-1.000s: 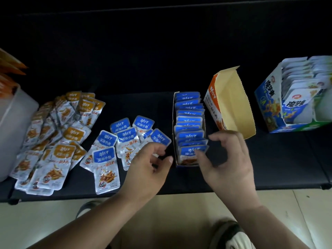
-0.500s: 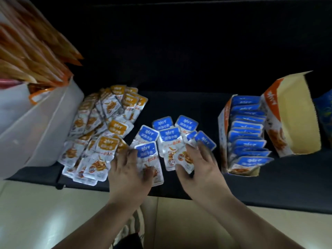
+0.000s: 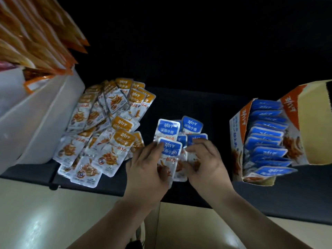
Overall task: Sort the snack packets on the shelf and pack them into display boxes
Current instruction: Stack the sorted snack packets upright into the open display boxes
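Note:
Several blue-topped snack packets (image 3: pixel 179 135) lie bunched on the dark shelf (image 3: pixel 188 108). My left hand (image 3: pixel 147 168) grips the nearest blue packet (image 3: pixel 169 150) from the left. From the right, my right hand (image 3: pixel 204 162) has its fingers curled onto the bunch, gathering the packets against the left. A pile of orange-topped packets (image 3: pixel 106 130) lies to the left. At the right stands an open display box (image 3: pixel 240 141) with a row of blue packets (image 3: pixel 267 139) upright in it.
A white container (image 3: pixel 41 114) with long orange packets (image 3: pixel 36 42) sticking out stands at the far left. The display box's raised lid (image 3: pixel 312 126) leans right. The shelf's front edge runs just under my wrists, with pale floor (image 3: pixel 53 212) below.
The view swung left from the display box. Both hands left the box and came down on the loose blue packets, pushing them together into a bunch.

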The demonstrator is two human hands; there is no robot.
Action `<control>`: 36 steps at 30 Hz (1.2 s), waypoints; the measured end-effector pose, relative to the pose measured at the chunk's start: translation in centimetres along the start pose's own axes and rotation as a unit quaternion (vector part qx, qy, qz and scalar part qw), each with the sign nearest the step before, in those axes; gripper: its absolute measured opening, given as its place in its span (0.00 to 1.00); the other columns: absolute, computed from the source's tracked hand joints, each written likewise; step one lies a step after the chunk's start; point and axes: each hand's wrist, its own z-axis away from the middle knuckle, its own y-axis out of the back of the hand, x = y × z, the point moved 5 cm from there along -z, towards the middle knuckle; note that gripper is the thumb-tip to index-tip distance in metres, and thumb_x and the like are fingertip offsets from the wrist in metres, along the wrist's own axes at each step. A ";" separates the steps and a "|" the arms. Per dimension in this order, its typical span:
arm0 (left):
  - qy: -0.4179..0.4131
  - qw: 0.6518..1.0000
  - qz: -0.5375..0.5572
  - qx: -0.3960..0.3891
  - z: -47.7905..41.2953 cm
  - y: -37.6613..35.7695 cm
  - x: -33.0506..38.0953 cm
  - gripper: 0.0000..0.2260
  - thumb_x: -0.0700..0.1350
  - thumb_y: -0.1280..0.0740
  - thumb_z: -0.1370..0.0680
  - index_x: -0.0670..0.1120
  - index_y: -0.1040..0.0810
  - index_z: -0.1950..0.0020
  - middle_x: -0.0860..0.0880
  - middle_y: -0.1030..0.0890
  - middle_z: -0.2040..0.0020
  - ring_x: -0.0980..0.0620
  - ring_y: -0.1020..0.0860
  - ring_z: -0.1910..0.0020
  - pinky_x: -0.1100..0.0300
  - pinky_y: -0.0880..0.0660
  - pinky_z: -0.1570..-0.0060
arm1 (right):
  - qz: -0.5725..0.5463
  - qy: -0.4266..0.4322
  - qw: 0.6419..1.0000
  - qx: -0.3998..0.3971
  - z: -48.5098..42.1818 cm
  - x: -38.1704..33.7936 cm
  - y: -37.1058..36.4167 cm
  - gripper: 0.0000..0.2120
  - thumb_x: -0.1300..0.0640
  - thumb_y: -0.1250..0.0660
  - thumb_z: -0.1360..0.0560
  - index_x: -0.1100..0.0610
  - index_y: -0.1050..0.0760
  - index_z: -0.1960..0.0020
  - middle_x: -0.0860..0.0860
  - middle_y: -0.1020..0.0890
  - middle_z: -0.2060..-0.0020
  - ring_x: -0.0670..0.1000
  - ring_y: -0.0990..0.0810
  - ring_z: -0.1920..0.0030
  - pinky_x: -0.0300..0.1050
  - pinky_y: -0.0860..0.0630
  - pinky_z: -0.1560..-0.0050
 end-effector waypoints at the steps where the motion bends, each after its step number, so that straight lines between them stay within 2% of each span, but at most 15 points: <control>1: -0.003 1.000 -0.011 0.004 0.1 0.0 0.3 0.31 0.51 0.28 0.29 0.49 0.26 0.26 0.50 0.22 0.29 0.48 0.32 0.31 0.45 0.29 0.44 | -0.008 -0.006 1.000 0.010 0.4 0.0 0.0 0.21 0.59 0.20 0.30 0.51 0.22 0.40 0.45 0.28 0.35 0.49 0.24 0.34 0.49 0.19 0.42; 3: -0.024 0.999 -0.023 0.008 0.3 -0.3 0.9 0.31 0.53 0.29 0.30 0.50 0.26 0.27 0.51 0.22 0.30 0.47 0.31 0.33 0.48 0.32 0.48 | -0.035 -0.052 0.998 0.027 1.0 0.6 0.4 0.27 0.61 0.20 0.31 0.50 0.24 0.35 0.44 0.34 0.29 0.44 0.30 0.30 0.35 0.25 0.39; 4: -0.032 0.999 -0.022 0.011 0.4 -0.5 1.1 0.31 0.54 0.29 0.29 0.50 0.26 0.27 0.51 0.22 0.30 0.46 0.30 0.34 0.48 0.30 0.49 | -0.059 -0.080 0.995 0.032 1.1 0.9 0.8 0.28 0.62 0.20 0.30 0.50 0.25 0.34 0.45 0.36 0.27 0.39 0.34 0.30 0.27 0.29 0.41; 6: -0.034 0.999 -0.016 0.011 0.6 -0.9 1.2 0.30 0.56 0.30 0.28 0.52 0.27 0.27 0.51 0.24 0.29 0.44 0.28 0.35 0.47 0.25 0.50 | -0.123 -0.118 0.985 0.036 1.2 1.1 1.4 0.24 0.66 0.24 0.27 0.50 0.25 0.35 0.47 0.34 0.27 0.31 0.32 0.34 0.21 0.29 0.46; 9: -0.016 1.000 -0.017 -0.019 0.9 -1.7 2.3 0.28 0.58 0.32 0.28 0.58 0.27 0.27 0.49 0.31 0.24 0.42 0.32 0.32 0.47 0.29 0.48 | -0.201 -0.138 0.969 0.044 1.2 1.0 1.9 0.24 0.68 0.28 0.25 0.41 0.26 0.40 0.44 0.27 0.33 0.39 0.22 0.37 0.33 0.20 0.46; 12: -0.006 0.999 0.001 -0.042 0.7 -2.4 3.7 0.28 0.56 0.30 0.29 0.63 0.28 0.28 0.47 0.34 0.21 0.42 0.33 0.32 0.45 0.29 0.46 | -0.234 -0.182 0.954 0.047 0.9 1.3 1.9 0.22 0.63 0.26 0.25 0.42 0.26 0.39 0.44 0.21 0.37 0.40 0.19 0.40 0.38 0.18 0.47; 16: 0.077 0.987 0.136 -0.029 0.3 -2.1 3.5 0.29 0.56 0.30 0.31 0.69 0.31 0.30 0.60 0.33 0.28 0.52 0.35 0.32 0.42 0.25 0.37 | -0.146 -0.184 0.971 0.032 0.8 1.7 2.3 0.24 0.57 0.23 0.27 0.37 0.28 0.39 0.40 0.21 0.40 0.40 0.21 0.41 0.43 0.19 0.45; 19: 0.142 0.966 0.214 -0.033 -0.4 -2.6 3.0 0.30 0.53 0.23 0.33 0.69 0.28 0.35 0.71 0.32 0.38 0.55 0.31 0.34 0.43 0.22 0.39 | -0.120 -0.193 0.974 0.007 0.8 1.7 2.1 0.28 0.57 0.23 0.28 0.39 0.29 0.34 0.40 0.23 0.37 0.43 0.21 0.39 0.51 0.18 0.43; 21: 0.177 0.947 0.267 -0.036 -0.9 -3.1 3.0 0.38 0.51 0.20 0.36 0.70 0.31 0.30 0.66 0.29 0.38 0.52 0.25 0.36 0.45 0.19 0.43 | -0.107 -0.197 0.975 0.003 0.7 1.5 2.3 0.29 0.56 0.23 0.28 0.39 0.29 0.32 0.39 0.23 0.37 0.42 0.21 0.42 0.50 0.19 0.43; 23: 0.202 0.933 0.293 -0.047 -1.2 -3.5 3.2 0.45 0.46 0.18 0.34 0.63 0.36 0.23 0.57 0.27 0.37 0.54 0.21 0.40 0.50 0.17 0.47 | -0.127 -0.217 0.968 -0.001 0.6 1.2 2.5 0.30 0.56 0.23 0.28 0.37 0.29 0.32 0.38 0.19 0.41 0.40 0.18 0.48 0.48 0.18 0.46; 25: 0.214 0.927 0.303 -0.050 -1.3 -3.8 3.4 0.38 0.42 0.18 0.32 0.58 0.29 0.27 0.53 0.28 0.38 0.56 0.19 0.46 0.54 0.15 0.52 | -0.155 -0.237 0.959 -0.011 0.8 1.1 2.5 0.29 0.56 0.23 0.27 0.33 0.30 0.35 0.39 0.16 0.48 0.37 0.17 0.54 0.46 0.17 0.51; 28: 0.210 0.921 0.324 -0.059 -1.4 -3.9 3.5 0.27 0.47 0.17 0.35 0.61 0.20 0.39 0.51 0.22 0.40 0.55 0.16 0.51 0.54 0.15 0.55 | -0.197 -0.268 0.943 0.006 1.2 1.5 2.4 0.30 0.55 0.21 0.28 0.33 0.31 0.36 0.41 0.15 0.50 0.36 0.17 0.54 0.45 0.17 0.50; 32: 0.230 0.898 0.368 -0.070 -1.0 -3.7 4.4 0.27 0.43 0.18 0.32 0.64 0.19 0.39 0.52 0.25 0.40 0.52 0.16 0.50 0.53 0.15 0.55 | -0.273 -0.302 0.913 0.031 1.3 1.7 2.3 0.29 0.60 0.22 0.27 0.43 0.28 0.32 0.44 0.15 0.51 0.37 0.16 0.53 0.36 0.18 0.57; 34: 0.211 0.891 0.395 -0.076 -0.9 -3.8 5.4 0.27 0.40 0.21 0.30 0.66 0.20 0.38 0.50 0.21 0.40 0.50 0.16 0.46 0.48 0.15 0.51 | -0.306 -0.301 0.902 0.037 1.1 1.4 2.2 0.27 0.68 0.25 0.27 0.47 0.25 0.34 0.45 0.14 0.52 0.37 0.16 0.53 0.35 0.18 0.57; 36: 0.208 0.871 0.436 -0.093 -0.8 -3.7 6.3 0.26 0.35 0.25 0.27 0.63 0.19 0.37 0.49 0.15 0.44 0.49 0.14 0.47 0.46 0.16 0.48 | -0.320 -0.294 0.900 0.032 0.7 1.0 1.9 0.27 0.72 0.28 0.27 0.49 0.24 0.34 0.45 0.13 0.50 0.40 0.15 0.50 0.39 0.17 0.53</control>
